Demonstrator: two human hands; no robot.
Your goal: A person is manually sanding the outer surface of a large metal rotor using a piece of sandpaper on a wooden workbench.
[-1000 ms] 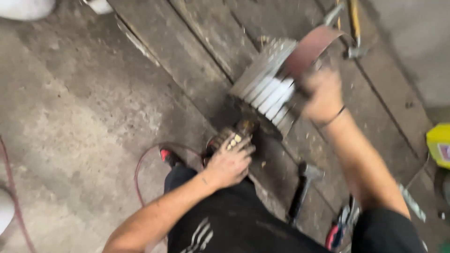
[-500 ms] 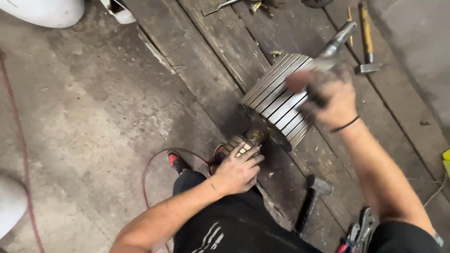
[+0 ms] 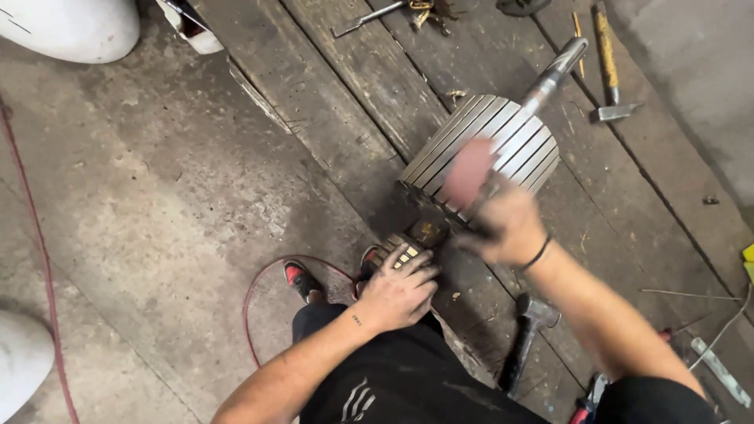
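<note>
On the plank floor, nearest the worker: left hand (image 3: 400, 289) pressed over the small near end of a motor rotor (image 3: 483, 153), right hand (image 3: 503, 224) above its ribbed drum.
Changed within the last second: right hand has dropped from the drum's far edge to its near side, fingers closed on a reddish, motion-blurred object (image 3: 469, 171), kind unreadable; left hand has stayed put, steadying. Rotor's near end is hidden under it. Beyond: shaft, hammer (image 3: 609, 71); nearer hammer (image 3: 525, 341) partly hidden.
</note>
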